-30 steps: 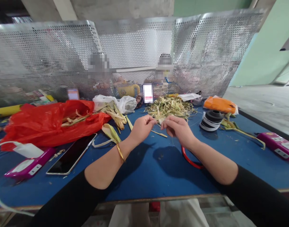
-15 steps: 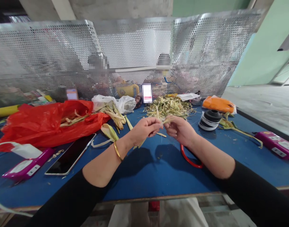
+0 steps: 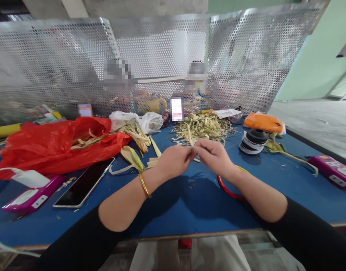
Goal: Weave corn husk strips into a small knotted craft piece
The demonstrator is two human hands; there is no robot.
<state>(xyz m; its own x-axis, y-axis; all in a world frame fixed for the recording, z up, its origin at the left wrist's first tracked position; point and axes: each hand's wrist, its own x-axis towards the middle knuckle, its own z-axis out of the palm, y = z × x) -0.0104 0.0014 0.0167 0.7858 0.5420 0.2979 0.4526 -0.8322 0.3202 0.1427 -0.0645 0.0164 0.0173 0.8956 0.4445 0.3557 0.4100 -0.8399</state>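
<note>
Both hands meet above the middle of the blue table (image 3: pixel 167 210), fingertips touching. My left hand (image 3: pixel 175 160), with a gold bangle (image 3: pixel 144 185) at its wrist, is closed, its back turned to me. My right hand (image 3: pixel 214 156) is closed in a pinch beside it. A pale strip of dried husk (image 3: pixel 191 139) sticks up from between the fingers; its lower part is hidden. Behind them lies a heap of shredded husk strips (image 3: pixel 208 126). Under my right forearm is a red and yellow loop (image 3: pixel 228 192), partly covered. Whole husks (image 3: pixel 133 158) lie left of my left hand.
A red plastic bag (image 3: pixel 48 146) with husks, a phone (image 3: pixel 85 184) and a purple power strip (image 3: pixel 34 197) occupy the left. On the right are a black spool (image 3: pixel 253 142), an orange packet (image 3: pixel 264 122) and another purple power strip (image 3: pixel 334 171). A perforated metal screen (image 3: pixel 167 49) stands behind.
My hands have come closer together and now touch at the fingertips. My left hand has rolled over so its back shows. The husk piece between them is now mostly covered.
</note>
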